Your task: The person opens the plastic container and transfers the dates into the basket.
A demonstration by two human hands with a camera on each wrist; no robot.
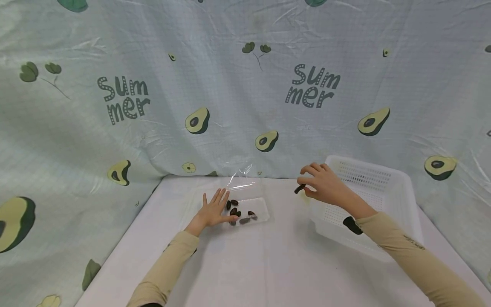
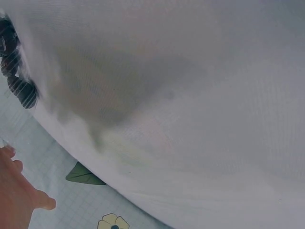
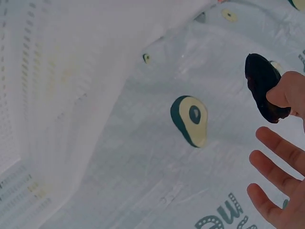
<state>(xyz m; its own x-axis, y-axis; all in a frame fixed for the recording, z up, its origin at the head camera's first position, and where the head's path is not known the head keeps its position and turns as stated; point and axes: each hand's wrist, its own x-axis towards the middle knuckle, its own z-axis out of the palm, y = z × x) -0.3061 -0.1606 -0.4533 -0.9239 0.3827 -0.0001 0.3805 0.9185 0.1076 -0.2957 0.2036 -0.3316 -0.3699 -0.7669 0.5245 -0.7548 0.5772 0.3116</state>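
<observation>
My right hand (image 1: 322, 185) is raised beside the white basket and pinches a dark, oval, flattish piece (image 3: 264, 88) between thumb and index finger. Its other fingers are spread apart in the right wrist view. On the table lies a clear plastic tray (image 1: 262, 209) with several dark brown oval pieces (image 1: 234, 202) in it. My left hand (image 1: 212, 212) is at the tray's left side, fingers spread and thumb at its near edge. In the left wrist view only part of that hand (image 2: 19, 191) shows, with dark pieces (image 2: 21, 90) under clear plastic at the upper left.
A white perforated basket (image 1: 402, 192) stands on the right of the white table (image 1: 230, 273), below and beside my right forearm. Clear film (image 1: 241, 179) rises behind the tray. A sheet printed with avocados (image 1: 230, 76) hangs at the back and sides.
</observation>
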